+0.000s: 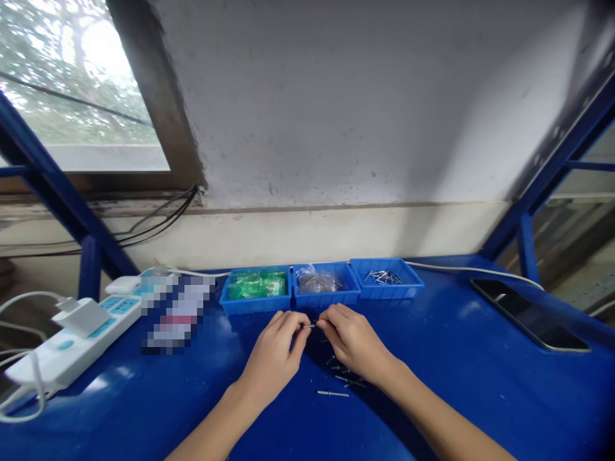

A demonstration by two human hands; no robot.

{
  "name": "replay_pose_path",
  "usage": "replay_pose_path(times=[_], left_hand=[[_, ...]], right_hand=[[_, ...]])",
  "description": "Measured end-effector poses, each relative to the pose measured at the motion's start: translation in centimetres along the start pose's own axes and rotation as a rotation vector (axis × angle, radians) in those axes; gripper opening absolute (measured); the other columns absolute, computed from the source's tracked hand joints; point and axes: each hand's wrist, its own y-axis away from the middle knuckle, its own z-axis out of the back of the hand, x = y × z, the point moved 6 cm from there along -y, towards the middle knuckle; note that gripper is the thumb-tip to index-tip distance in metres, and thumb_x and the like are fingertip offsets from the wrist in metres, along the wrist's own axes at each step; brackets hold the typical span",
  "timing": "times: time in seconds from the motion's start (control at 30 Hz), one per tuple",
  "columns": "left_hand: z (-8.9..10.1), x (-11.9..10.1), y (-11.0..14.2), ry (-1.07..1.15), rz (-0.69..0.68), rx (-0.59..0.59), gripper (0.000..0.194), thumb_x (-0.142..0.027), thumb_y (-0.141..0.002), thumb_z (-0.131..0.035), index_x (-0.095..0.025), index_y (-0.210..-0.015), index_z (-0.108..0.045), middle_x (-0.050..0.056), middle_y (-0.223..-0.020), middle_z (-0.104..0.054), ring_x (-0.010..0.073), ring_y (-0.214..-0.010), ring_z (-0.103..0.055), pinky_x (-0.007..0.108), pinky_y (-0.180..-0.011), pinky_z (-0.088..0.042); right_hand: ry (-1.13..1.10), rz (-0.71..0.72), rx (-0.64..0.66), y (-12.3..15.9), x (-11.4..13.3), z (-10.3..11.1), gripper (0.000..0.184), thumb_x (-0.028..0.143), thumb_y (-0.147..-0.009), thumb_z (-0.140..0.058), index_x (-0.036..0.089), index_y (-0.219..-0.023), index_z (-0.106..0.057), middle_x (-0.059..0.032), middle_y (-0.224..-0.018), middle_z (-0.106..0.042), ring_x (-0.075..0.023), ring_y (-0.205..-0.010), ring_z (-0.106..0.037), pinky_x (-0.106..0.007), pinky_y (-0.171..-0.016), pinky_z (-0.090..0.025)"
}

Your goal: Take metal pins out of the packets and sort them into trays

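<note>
My left hand (276,355) and my right hand (353,342) meet over the blue table (456,384), fingertips pinched together on a small metal pin (309,326) held between them. Several more thin metal pins (346,379) lie on the table under and beside my right hand, one pin (332,393) apart at the front. Just behind my hands stand three blue trays in a row: the left tray (230,302) holds green pieces, the middle tray (353,296) clear bagged parts, the right tray (413,282) loose metal pins.
A white power strip (62,349) with a plugged charger and cables lies at the left. A blurred-out card sits beside it. A dark phone (528,314) lies at the right with a white cable behind it. Blue frame posts stand at both sides, a wall behind.
</note>
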Motion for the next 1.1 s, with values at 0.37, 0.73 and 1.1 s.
replay_pose_path(times=[0.37, 0.73, 1.1], left_hand=[[0.5, 0.8, -0.1, 0.117, 0.115, -0.005, 0.034, -0.03, -0.095, -0.034, -0.019, -0.07, -0.054, 0.0, -0.065, -0.056, 0.017, -0.068, -0.056, 0.029, -0.067, -0.042], [-2.8, -1.7, 0.6, -0.058, 0.039, 0.256, 0.01, -0.033, -0.084, -0.056, -0.025, -0.087, -0.061, 0.0, -0.081, -0.061, 0.0207, -0.079, -0.056, 0.04, -0.079, -0.04], [-1.3, 0.4, 0.1, -0.172, 0.038, 0.115, 0.017, -0.017, -0.091, -0.041, -0.02, -0.079, -0.054, 0.002, -0.082, -0.059, 0.0206, -0.08, -0.051, 0.035, -0.071, -0.039]], right_hand=[[-0.078, 0.107, -0.02, 0.2, 1.2, 0.9, 0.008, 0.016, -0.09, -0.043, 0.019, -0.088, -0.051, -0.0039, -0.082, -0.056, -0.0152, -0.074, -0.052, -0.026, -0.065, -0.041], [0.403, -0.514, -0.401, 1.6, -8.8, 9.1, 0.033, 0.041, -0.088, -0.046, 0.016, -0.107, -0.056, -0.0077, -0.076, -0.064, -0.0217, -0.065, -0.06, -0.03, -0.057, -0.04], [-0.036, -0.054, 0.059, 0.0, -1.2, 1.8, 0.013, 0.028, -0.088, -0.05, 0.02, -0.094, -0.058, -0.0029, -0.082, -0.063, -0.0149, -0.069, -0.058, -0.025, -0.061, -0.042]])
